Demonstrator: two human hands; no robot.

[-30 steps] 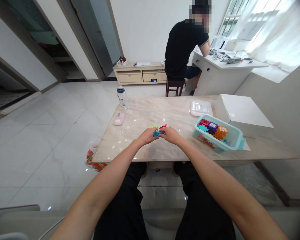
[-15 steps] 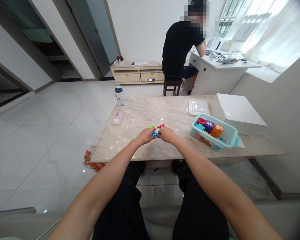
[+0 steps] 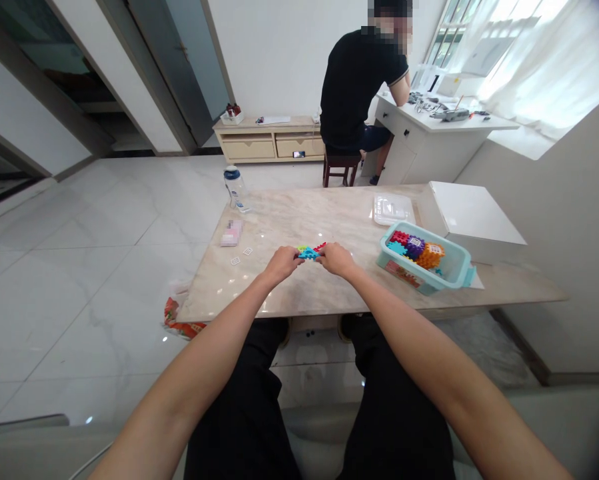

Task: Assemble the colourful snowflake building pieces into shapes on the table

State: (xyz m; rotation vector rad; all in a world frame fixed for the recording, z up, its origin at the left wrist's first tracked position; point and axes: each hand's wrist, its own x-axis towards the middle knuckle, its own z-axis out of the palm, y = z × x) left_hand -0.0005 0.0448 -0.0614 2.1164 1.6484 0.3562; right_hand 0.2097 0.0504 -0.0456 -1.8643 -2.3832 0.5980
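Between my two hands is a blue toothed building piece (image 3: 308,253), just above the tabletop near its front middle. My left hand (image 3: 282,264) pinches its left end, and my right hand (image 3: 336,259) grips the right end. Directly behind it a yellow-green piece (image 3: 302,249) and a red piece (image 3: 320,247) show in part; whether they touch the blue one I cannot tell. To the right stands a light-teal tub (image 3: 460,275) holding several pieces: red ones (image 3: 399,237), a purple stack (image 3: 416,247) and an orange stack (image 3: 431,255).
On the marble-look table (image 3: 299,212) are a water bottle (image 3: 236,190), a pink box (image 3: 231,233), two small white cards (image 3: 248,251), a clear plastic lid (image 3: 392,209) and a white box (image 3: 472,210). A person (image 3: 352,93) sits beyond, at a white desk (image 3: 439,133).
The blue piece has been turned and lies flatter, with more of it showing. My hands have moved slightly apart to its two ends. The whole view has shifted a little.
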